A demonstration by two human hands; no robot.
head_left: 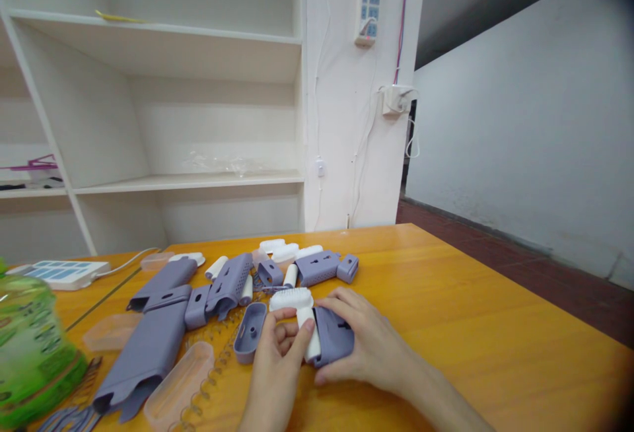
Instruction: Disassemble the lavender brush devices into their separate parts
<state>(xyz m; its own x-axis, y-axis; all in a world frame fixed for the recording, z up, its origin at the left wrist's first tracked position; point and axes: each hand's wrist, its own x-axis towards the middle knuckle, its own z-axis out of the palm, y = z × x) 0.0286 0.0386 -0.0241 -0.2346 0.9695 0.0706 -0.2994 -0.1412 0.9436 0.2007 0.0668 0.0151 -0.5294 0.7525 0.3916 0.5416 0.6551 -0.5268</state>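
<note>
My right hand (364, 336) is wrapped round a short purple plastic housing (333, 338) lying low over the table. Between the thumb and fingers of my left hand (282, 353) is a white cylinder (309, 334), set against the open left end of that housing; I cannot tell how far it reaches inside. Just beyond my fingers lies a white oval piece with small bristles (291, 298). Beside my left hand, a purple oval cap (250, 331) shows its hollow inside and a central peg.
Purple housings (148, 346), clear pinkish covers (181, 386), metal springs (215, 369) and white cylinders (216, 267) lie to the left on the orange table (470, 326). A green bottle (37, 353) stands at the left edge, before a power strip (64, 275). White shelves (183, 184) rise behind.
</note>
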